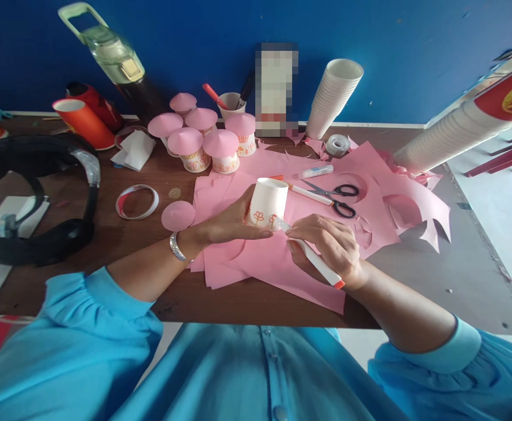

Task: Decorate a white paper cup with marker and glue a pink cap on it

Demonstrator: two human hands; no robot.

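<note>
My left hand (233, 219) is wrapped round a white paper cup (268, 196) held upside down, with small orange flowers drawn near its rim. In my right hand (332, 245) is a white marker (317, 263) with an orange end, its tip at or very close to the cup's flowers. Under both hands lie pink paper sheets (282, 275). Just beyond the cup rest black-handled scissors (341, 192) and another white pen (311, 194). A pink paper cone (178, 216) lies by my left wrist.
Several decorated cups with pink cone tops (222, 149) stand at the back. Behind them are a pen cup (233, 104) and a cup stack (334, 93). A tape roll (137, 202), black headband (91, 202) and tall bottle (113, 55) are left; another stack (442, 137) leans right.
</note>
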